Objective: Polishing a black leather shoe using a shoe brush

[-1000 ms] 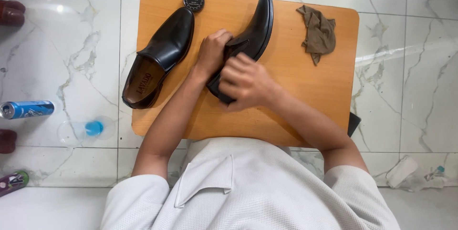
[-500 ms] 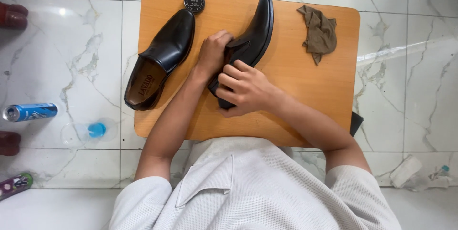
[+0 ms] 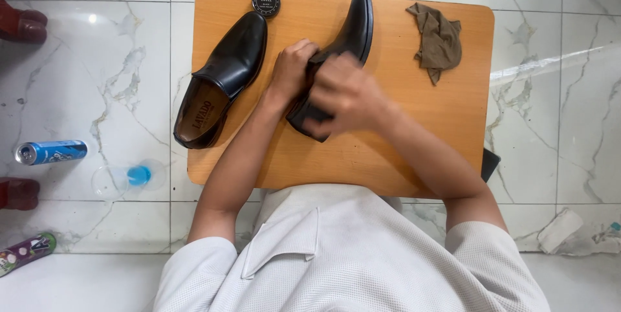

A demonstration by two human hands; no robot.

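A black leather shoe [image 3: 357, 26] lies on its side on the small wooden table [image 3: 401, 150], its sole facing right. My left hand [image 3: 294, 69] grips it around the opening, near the middle. My right hand [image 3: 346, 95] is blurred and rests with curled fingers over the heel end of the same shoe; whether anything is inside the fingers is hidden. The second black shoe [image 3: 226, 79] stands upright to the left, apart from both hands. A round black polish tin [image 3: 266, 1] sits shut at the table's far edge.
A crumpled brown cloth [image 3: 440, 40] lies at the table's far right. On the marble floor to the left are a blue can [image 3: 50, 152] on its side, a clear plastic lid with a blue cap [image 3: 129, 176], a purple bottle [image 3: 26, 252] and dark red shoes [image 3: 22, 24].
My right hand has slid up along the shoe from the heel toward the middle and is now motion-blurred. My left hand and the shoe have stayed in place.
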